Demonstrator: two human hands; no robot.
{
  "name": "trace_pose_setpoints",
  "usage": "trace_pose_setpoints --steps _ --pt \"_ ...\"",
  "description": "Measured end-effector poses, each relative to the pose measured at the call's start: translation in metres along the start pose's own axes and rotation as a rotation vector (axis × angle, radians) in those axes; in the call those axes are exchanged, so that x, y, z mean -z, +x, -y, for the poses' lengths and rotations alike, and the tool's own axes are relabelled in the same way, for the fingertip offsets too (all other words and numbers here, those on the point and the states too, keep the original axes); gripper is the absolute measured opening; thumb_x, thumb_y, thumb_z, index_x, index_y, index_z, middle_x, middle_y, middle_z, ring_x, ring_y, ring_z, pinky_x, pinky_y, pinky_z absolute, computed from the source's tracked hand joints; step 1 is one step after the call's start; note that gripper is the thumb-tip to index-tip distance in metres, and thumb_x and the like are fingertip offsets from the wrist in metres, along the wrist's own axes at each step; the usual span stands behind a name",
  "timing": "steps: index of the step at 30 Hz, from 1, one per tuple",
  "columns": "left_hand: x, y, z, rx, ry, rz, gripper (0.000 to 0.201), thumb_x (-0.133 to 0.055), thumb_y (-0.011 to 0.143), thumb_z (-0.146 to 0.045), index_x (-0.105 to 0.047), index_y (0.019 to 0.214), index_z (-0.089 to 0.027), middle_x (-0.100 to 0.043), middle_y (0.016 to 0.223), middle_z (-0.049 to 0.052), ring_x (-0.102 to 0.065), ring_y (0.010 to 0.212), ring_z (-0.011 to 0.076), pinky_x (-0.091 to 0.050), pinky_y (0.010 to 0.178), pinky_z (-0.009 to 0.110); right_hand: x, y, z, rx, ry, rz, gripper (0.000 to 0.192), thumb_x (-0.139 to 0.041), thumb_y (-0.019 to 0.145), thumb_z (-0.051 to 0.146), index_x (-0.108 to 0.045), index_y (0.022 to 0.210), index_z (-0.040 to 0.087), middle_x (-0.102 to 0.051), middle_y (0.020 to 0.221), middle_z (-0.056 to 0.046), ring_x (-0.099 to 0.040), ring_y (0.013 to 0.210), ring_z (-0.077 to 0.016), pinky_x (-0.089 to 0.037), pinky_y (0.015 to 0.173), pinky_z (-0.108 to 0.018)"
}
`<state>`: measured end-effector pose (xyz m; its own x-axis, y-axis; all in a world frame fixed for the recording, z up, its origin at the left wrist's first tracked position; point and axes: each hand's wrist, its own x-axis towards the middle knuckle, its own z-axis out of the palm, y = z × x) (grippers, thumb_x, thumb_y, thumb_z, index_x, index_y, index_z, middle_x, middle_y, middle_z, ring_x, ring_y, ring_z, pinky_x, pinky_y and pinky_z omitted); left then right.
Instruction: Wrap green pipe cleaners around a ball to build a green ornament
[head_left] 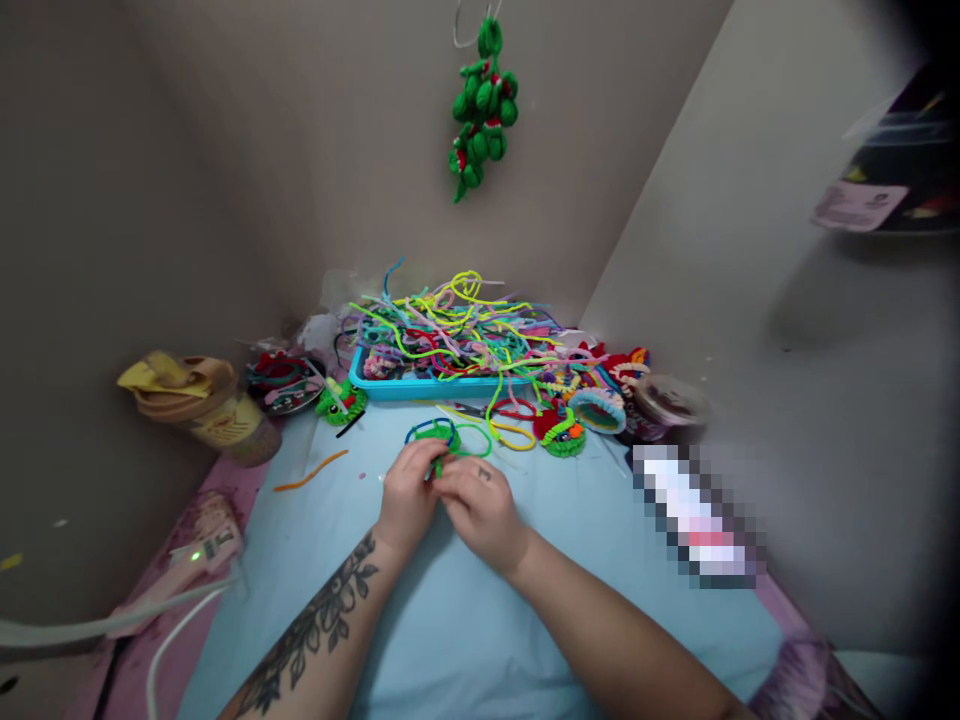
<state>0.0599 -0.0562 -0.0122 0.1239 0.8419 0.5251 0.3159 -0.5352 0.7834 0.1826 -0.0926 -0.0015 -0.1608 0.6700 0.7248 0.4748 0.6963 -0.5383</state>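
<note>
My left hand (407,492) and my right hand (480,507) meet over the light blue table mat (465,620). Together they pinch a green pipe cleaner piece (441,440) that loops out just beyond my fingers, with a blue strand coiled beside it. My left forearm carries a flower tattoo. A bright green loop (474,440) lies right behind my right hand.
A turquoise tray (420,388) piled with tangled pipe cleaners sits at the back. Finished fuzzy pieces (561,432) lie to its right, a green one (341,402) to its left. An orange pipe cleaner (310,471), a tan cup (214,405), a glue gun (196,552) and a hanging green figure (482,105) are around.
</note>
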Motion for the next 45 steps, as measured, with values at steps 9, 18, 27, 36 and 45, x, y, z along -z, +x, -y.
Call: trace_pose_setpoints --steps 9,18,27,36,45 --pt "-0.001 0.012 0.009 0.269 -0.038 -0.083 0.021 -0.066 0.07 -0.031 -0.065 0.088 -0.02 -0.067 0.086 0.005 -0.06 0.078 0.0176 -0.047 0.075 0.029 -0.006 -0.005 0.046 0.424 0.454 0.413 0.016 -0.041 0.081 0.018 -0.056 0.079 0.025 -0.069 0.078 0.0 -0.064 0.08 -0.0091 -0.047 0.083 -0.019" --pt "0.005 0.024 0.019 0.55 -0.451 -0.185 0.035 -0.074 0.061 -0.034 -0.059 0.086 -0.015 -0.064 0.075 0.001 -0.059 0.066 0.0114 -0.045 0.064 0.023 0.015 0.008 -0.003 -0.496 0.435 -0.116 0.022 -0.051 0.084 0.035 -0.062 0.099 0.023 -0.065 0.084 -0.004 -0.06 0.076 -0.0157 -0.048 0.071 -0.029" --pt "0.003 0.018 0.013 0.612 -0.623 0.1 0.03 -0.077 0.058 -0.03 -0.06 0.077 -0.014 -0.065 0.071 0.001 -0.057 0.061 0.0109 -0.045 0.061 0.022 0.019 0.015 -0.05 -0.625 0.46 0.025 0.026 -0.055 0.079 0.035 -0.061 0.101 0.022 -0.062 0.105 -0.006 -0.055 0.098 -0.0194 -0.042 0.083 -0.032" --pt "0.009 0.021 0.007 0.528 -0.468 0.197 0.031 -0.071 0.065 -0.037 -0.069 0.086 -0.014 -0.069 0.088 0.009 -0.062 0.077 0.0188 -0.048 0.069 0.028 0.011 0.01 -0.061 -0.834 0.846 0.006 0.023 -0.07 0.067 0.038 -0.06 0.072 0.018 -0.054 0.063 0.003 -0.047 0.056 -0.0096 -0.035 0.055 -0.022" --pt "0.012 0.023 0.008 0.506 -0.382 0.244 0.025 -0.068 0.068 -0.033 -0.068 0.085 -0.015 -0.068 0.078 0.005 -0.06 0.07 0.0163 -0.046 0.067 0.026 0.013 0.011 -0.061 -0.954 0.984 -0.041 0.03 -0.073 0.061 0.041 -0.058 0.069 0.017 -0.053 0.06 0.004 -0.045 0.053 -0.0088 -0.035 0.052 -0.022"
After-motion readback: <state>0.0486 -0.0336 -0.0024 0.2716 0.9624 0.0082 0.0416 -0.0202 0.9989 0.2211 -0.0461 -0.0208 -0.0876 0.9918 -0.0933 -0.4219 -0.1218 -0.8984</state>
